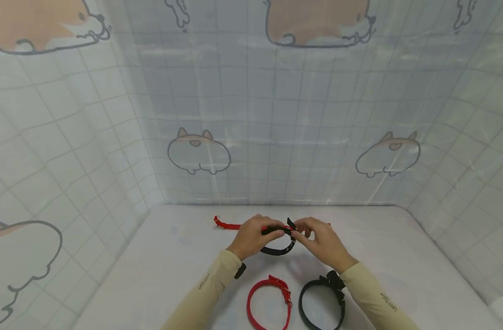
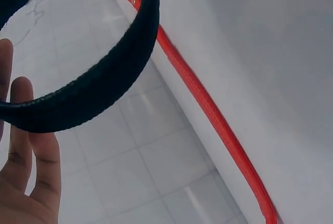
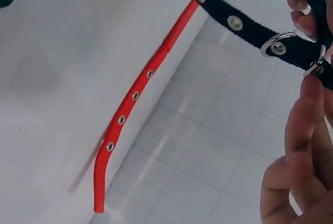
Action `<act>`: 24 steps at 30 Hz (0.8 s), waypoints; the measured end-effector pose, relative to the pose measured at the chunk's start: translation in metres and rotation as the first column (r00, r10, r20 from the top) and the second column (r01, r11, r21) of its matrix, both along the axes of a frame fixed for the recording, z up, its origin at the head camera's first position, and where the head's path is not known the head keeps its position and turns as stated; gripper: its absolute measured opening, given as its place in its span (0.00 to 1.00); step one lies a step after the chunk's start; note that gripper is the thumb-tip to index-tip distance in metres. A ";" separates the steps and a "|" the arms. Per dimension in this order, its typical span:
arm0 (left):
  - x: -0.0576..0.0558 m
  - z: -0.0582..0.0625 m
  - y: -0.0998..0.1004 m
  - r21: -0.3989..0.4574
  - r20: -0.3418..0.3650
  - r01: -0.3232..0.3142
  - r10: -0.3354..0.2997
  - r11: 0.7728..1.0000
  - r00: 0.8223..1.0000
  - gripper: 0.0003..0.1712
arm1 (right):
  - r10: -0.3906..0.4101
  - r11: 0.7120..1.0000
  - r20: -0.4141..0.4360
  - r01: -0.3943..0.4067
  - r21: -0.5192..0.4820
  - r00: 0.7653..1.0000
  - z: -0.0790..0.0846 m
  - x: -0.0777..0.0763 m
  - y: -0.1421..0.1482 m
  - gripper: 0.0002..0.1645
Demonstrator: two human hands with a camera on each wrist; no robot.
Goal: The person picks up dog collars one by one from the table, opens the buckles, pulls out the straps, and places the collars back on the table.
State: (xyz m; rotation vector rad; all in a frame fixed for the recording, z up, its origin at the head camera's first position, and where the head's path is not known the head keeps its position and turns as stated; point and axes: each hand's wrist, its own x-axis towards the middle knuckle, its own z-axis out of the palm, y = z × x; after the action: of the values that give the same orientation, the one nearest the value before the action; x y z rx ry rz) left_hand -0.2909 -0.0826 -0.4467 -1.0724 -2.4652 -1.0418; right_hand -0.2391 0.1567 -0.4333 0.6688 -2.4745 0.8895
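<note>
A black dog collar [image 1: 278,251] with metal eyelets is bent into a loop and held up between both hands. My left hand [image 1: 254,236] grips its left side, thumb and fingers around the strap. With thumb and fingertips my right hand [image 1: 324,243] pinches the collar near the metal buckle [image 3: 316,67], where a short strap end sticks up. A D-ring [image 3: 273,43] hangs beside the buckle in the right wrist view. Behind the hands a red collar [image 2: 208,104] lies stretched out, its eyelet end [image 3: 135,96] showing in the right wrist view.
Nearer to me on the white table [image 1: 160,279] lie a looped red collar [image 1: 251,302] and a looped black collar [image 1: 302,307], side by side between the forearms. Sheeting with a grid and cartoon dogs [image 1: 199,153] walls the table at the back and sides.
</note>
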 end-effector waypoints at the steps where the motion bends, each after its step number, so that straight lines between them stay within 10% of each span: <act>1: 0.000 0.000 0.000 0.000 0.001 -0.003 0.003 1.000 1.000 0.16 | -0.006 1.000 -0.002 0.006 0.004 1.000 0.000 0.001 0.000 0.13; 24: 0.005 0.012 0.013 -0.061 -0.135 -0.038 0.030 0.997 0.990 0.11 | -0.051 0.995 -0.032 0.048 -0.086 0.998 0.002 0.003 -0.008 0.13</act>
State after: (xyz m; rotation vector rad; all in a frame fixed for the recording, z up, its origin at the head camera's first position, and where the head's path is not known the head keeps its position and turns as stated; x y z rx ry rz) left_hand -0.2858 -0.0694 -0.4344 -1.0782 -2.4150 -0.8579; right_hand -0.2363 0.1488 -0.4309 0.5861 -2.3970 0.9513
